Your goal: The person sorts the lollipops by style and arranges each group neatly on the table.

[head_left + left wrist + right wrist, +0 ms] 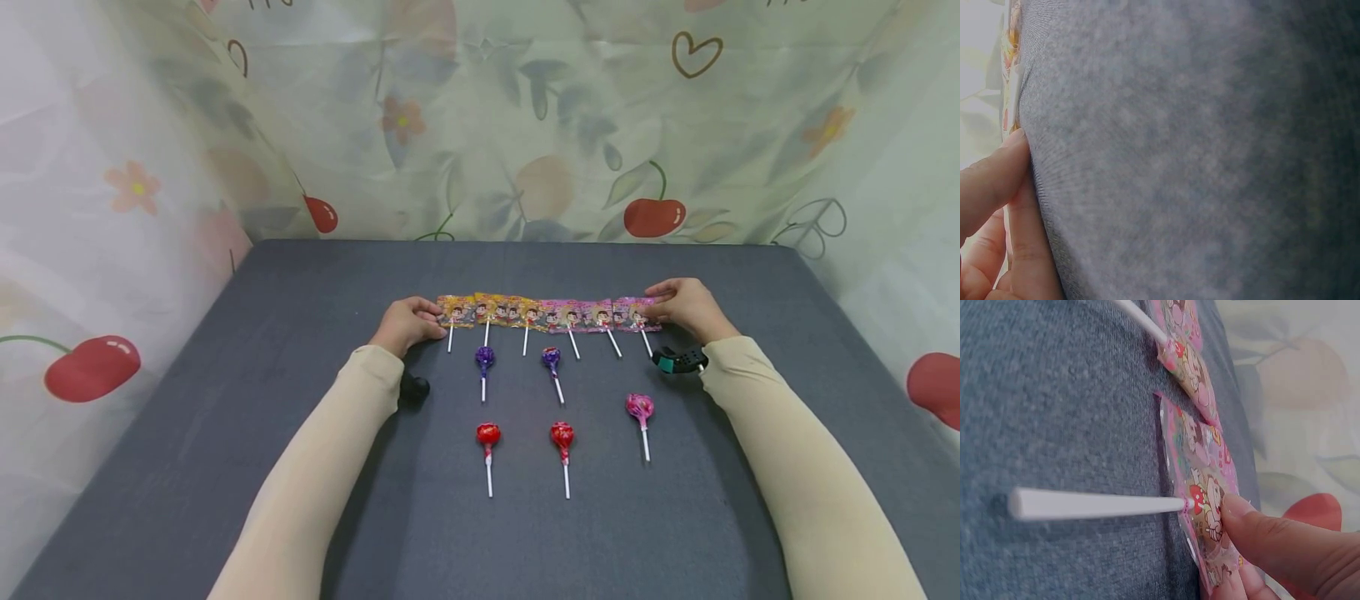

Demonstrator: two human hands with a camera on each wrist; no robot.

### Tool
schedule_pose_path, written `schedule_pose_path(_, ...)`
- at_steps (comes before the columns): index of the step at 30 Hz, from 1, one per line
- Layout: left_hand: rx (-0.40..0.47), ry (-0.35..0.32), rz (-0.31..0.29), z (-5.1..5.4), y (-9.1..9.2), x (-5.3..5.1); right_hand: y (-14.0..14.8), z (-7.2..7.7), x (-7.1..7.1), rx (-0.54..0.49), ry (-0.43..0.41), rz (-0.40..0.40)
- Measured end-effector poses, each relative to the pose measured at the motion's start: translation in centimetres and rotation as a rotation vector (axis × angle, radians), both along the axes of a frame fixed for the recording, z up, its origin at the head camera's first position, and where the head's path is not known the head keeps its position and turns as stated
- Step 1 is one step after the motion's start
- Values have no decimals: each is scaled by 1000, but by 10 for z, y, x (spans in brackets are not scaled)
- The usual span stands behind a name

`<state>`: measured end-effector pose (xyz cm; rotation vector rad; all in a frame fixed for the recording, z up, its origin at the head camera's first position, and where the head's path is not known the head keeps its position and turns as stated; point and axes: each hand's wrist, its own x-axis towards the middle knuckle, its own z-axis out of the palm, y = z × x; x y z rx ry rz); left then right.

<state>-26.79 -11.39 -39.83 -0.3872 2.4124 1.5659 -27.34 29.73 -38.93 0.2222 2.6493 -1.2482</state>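
A row of flat wrapped lollipops lies across the table, yellow ones (512,310) on the left and pink ones (587,316) on the right, sticks toward the front. At the row's left end, my left hand (408,325) touches the edge of the outermost yellow wrapper (457,310); in the left wrist view the thumb and fingers (1013,187) meet at its edge. My right hand (692,308) pinches the rightmost pink lollipop (1207,500) between thumb and fingers, its white stick pointing away from the hand.
Nearer the front stand out two purple round lollipops (485,357) (551,358), two red ones (488,434) (562,435) and a pink one (640,407), all lying on the grey table (450,550). A patterned curtain (495,108) hangs behind and at both sides.
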Motion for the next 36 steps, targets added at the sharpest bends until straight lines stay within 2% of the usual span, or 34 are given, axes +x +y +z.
schedule_pose_path(17, 3, -4, 7, -1, 1, -2, 2, -1, -5, 19, -22, -20)
schedule_pose_path(24, 3, -8, 10, -2, 1, -2, 2, 0, -4, 23, -17, -1)
schedule_pose_path(28, 35, 1, -6, -1, -1, -1, 3, 0, -5, 20, -24, 3)
schedule_pose_path(36, 171, -31, -23, 0, -6, 1, 5, 0, -6, -6, -45, 16)
